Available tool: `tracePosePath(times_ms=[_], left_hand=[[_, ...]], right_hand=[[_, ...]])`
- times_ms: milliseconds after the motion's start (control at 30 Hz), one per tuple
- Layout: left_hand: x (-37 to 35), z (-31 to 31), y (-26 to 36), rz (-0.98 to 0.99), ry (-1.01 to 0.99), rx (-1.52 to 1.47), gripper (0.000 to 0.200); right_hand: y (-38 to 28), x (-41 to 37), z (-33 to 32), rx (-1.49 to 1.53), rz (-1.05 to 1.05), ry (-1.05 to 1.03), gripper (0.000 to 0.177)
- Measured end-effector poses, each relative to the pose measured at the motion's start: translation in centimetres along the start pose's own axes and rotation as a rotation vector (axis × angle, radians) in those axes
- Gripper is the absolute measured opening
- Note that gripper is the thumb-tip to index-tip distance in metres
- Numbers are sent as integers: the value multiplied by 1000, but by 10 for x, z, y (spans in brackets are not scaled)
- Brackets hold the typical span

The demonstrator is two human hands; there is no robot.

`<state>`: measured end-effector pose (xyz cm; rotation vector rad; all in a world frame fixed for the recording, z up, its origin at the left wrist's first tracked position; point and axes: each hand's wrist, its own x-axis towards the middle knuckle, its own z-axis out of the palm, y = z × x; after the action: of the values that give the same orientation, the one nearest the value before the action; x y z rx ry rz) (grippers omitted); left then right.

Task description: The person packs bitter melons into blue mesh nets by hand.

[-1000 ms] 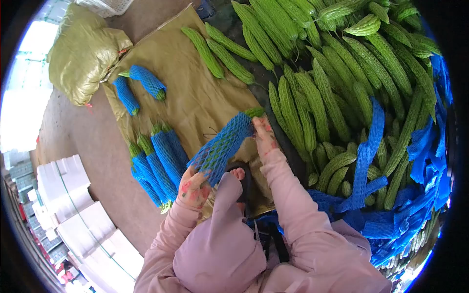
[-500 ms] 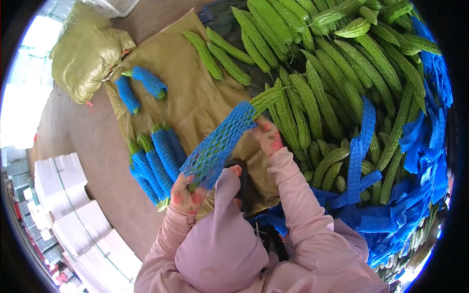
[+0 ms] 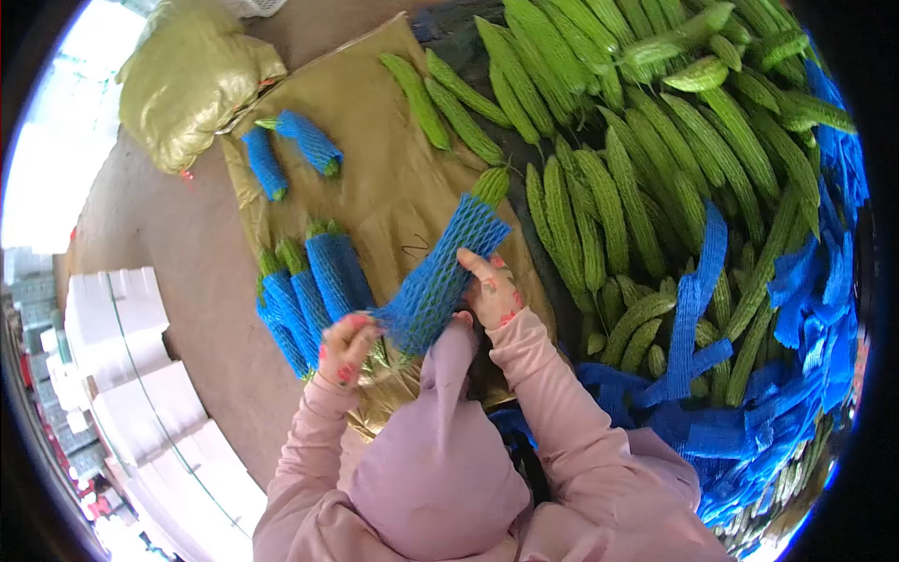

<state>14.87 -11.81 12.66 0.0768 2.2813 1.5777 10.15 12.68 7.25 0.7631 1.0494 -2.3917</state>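
A bitter melon (image 3: 490, 186) sits inside a blue mesh sleeve (image 3: 433, 272), its green tip sticking out of the upper end. My right hand (image 3: 493, 288) is closed around the sleeved bitter melon, thumb on top of the mesh. With bent fingers, my left hand (image 3: 347, 347) pinches the lower edge of the sleeve and stretches it to the left. Several sleeved bitter melons (image 3: 337, 276) lie side by side just beyond my left hand. Two more sleeved ones (image 3: 309, 142) rest farther up on the tan sheet (image 3: 375, 187).
A big heap of bare bitter melons (image 3: 646, 178) covers the right side, with a few loose ones (image 3: 459, 117) on the sheet. Blue empty sleeves (image 3: 730, 431) are piled at the lower right. A tan sack (image 3: 192, 84) and white foam boxes (image 3: 150, 393) stand on the left.
My right hand has shifted down and left onto the mesh. The sleeve has bunched lower around the bitter melon, and my left hand now pulls its edge outward.
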Motion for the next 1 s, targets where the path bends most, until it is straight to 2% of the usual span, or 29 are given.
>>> tracePosePath(times_ms=[33, 67, 100, 167, 200, 233, 267, 300, 367, 433, 467, 500, 533, 567, 600, 633, 667, 700, 733, 767, 833, 867, 900, 967, 1000], left_hand=[[2, -8, -1, -120, 146, -180, 16], [-1, -18, -8, -170, 185, -26, 33], [-1, -18, -3, -189, 215, -21, 33], [-2, -2, 5, 100, 188, 137, 61], [-11, 4, 5, -33, 174, 8, 73], [-15, 7, 0, -149, 153, -125, 85], [-15, 2, -13, -114, 195, -383, 85], [-14, -7, -25, -107, 196, -380, 85], [-23, -23, -54, -221, 484, -341, 83], [-26, -42, -96, -249, 659, -329, 82], [-30, -58, -136, -301, 716, -75, 81], [-28, -66, -149, -297, 716, -77, 81], [-26, -70, -158, -294, 735, 128, 82], [-24, -74, -161, -290, 749, 339, 84], [-16, -75, -141, -565, 558, 678, 88], [-13, -72, -145, -556, 543, 675, 88], [-9, -70, -152, -556, 552, 849, 88], [-6, -68, -163, -546, 560, 1025, 89], [-7, -74, -180, -535, 619, 861, 87], [-6, -74, -181, -579, 654, 719, 88], [-10, -73, -173, -669, 662, 636, 88], [-13, -74, -176, -532, 682, 723, 88], [-13, -70, -171, -500, 703, 734, 87], [-14, -60, -161, -424, 721, 680, 85], [-15, -55, -167, -409, 729, 710, 83]], right_hand=[[-9, -10, 16, -189, 33, 86, 33], [-11, -19, 34, -157, -52, -46, 32], [4, -15, 39, -162, -27, -71, 32], [38, -10, 45, -521, -198, -251, 45], [22, -28, 70, -436, -82, -424, 54], [33, -30, 77, -388, -62, -481, 58], [29, -37, 79, -448, -31, -432, 59], [25, -44, 80, -500, 5, -375, 60], [22, -47, 56, -502, -54, -307, 58], [16, -45, 22, -491, -113, -201, 51], [13, -49, 4, -470, -110, -147, 48], [9, -55, -8, -538, -131, -63, 44], [6, -62, -21, -606, -151, 25, 41], [7, -68, -36, -604, -151, 28, 41], [12, -71, -53, -647, -162, 62, 42], [13, -75, -71, -692, -175, 107, 43], [12, -80, -93, -687, -180, 128, 43], [9, -85, -111, -1029, -149, 109, 48], [11, -93, -128, -1365, -101, 97, 53], [9, -103, -130, -1350, -98, 141, 53], [5, -133, -128, -2057, 18, -130, 66], [33, -144, -153, -2274, 11, -128, 63], [54, -149, -178, -2244, 45, -55, 63], [90, -168, -216, -2479, -248, 12, 53], [80, -174, -208, -2366, -25, -28, 41]])
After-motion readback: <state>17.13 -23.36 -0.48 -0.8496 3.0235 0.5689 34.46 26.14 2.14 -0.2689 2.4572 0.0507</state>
